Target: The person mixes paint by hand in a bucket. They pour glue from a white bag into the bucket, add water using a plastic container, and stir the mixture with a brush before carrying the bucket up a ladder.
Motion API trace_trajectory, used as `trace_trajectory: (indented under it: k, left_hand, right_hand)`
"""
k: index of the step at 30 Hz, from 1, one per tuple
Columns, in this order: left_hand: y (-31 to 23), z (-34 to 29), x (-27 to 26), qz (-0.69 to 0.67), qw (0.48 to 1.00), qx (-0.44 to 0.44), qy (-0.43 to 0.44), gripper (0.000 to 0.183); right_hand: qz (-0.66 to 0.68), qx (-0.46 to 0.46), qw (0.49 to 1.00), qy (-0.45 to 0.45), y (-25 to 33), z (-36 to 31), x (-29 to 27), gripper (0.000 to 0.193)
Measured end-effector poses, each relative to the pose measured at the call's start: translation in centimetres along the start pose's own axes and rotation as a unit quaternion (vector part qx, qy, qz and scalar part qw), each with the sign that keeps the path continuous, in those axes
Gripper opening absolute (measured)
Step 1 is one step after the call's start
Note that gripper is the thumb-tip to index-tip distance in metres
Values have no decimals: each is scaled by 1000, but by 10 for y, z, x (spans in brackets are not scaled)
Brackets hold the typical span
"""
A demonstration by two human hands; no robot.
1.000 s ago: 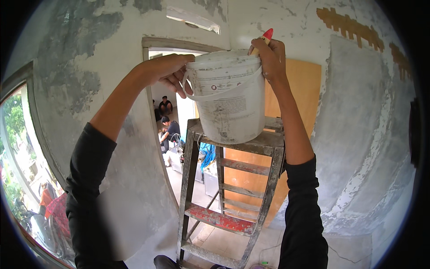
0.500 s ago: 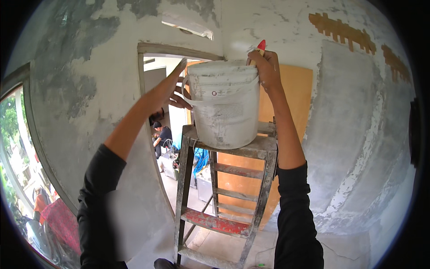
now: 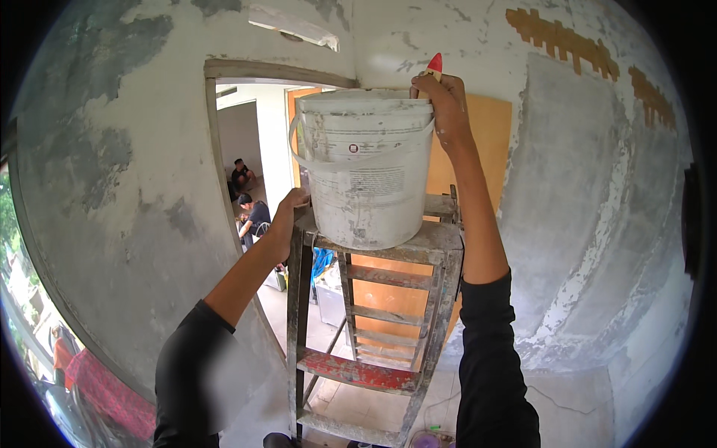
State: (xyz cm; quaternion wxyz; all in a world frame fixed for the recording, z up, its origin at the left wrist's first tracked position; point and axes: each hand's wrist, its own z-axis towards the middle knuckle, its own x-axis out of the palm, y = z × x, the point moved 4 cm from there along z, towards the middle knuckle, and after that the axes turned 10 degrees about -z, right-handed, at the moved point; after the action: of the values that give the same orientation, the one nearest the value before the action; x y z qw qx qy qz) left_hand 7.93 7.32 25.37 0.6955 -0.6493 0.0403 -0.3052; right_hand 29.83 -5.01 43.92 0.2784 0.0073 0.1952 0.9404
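A white plastic bucket (image 3: 366, 179), smeared with grey, stands upright on the top of a worn stepladder (image 3: 337, 369). Its handle hangs across the front, and its contents are out of sight. At the bucket's right rim my right hand (image 3: 448, 108) is closed round a paintbrush (image 3: 435, 64) with a red-tipped wooden handle; the brush's lower end is hidden. My left hand (image 3: 282, 225) grips the upper left corner of the stepladder, just left of the bucket's base, its fingers partly hidden behind the frame.
Beyond the ladder is a doorway (image 3: 218, 134), with two people crouching through it. An orange-brown panel (image 3: 489, 149) leans behind the ladder. Patchy grey-plastered walls (image 3: 567, 201) rise on both sides. At lower left, a red cloth (image 3: 112, 392) lies beyond a window; a cable runs over the floor.
My left hand has come down from beside the bucket's rim to the stepladder's top corner. My right hand stays at the rim with the paintbrush. The view has shifted slightly.
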Motion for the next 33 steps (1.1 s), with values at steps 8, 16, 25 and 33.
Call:
trace_trajectory:
  k: [8,16,25,33]
  left_hand:
    - [14,-3,-3,-87,994,-64,-13,32]
    - [6,-6,10,-86,994,-52,32,59]
    - [5,-8,13,-96,994,-41,-34,58]
    - [19,-2,0,-84,996,-32,-14,53]
  right_hand:
    - [34,-3,999,-26,-9,-5,0,28]
    - [52,11,999,9,-17,-3,-7,25]
    - [37,83,995,46,-28,-3,-9,21]
    - [52,71,996,19,-13,-10,-8,16]
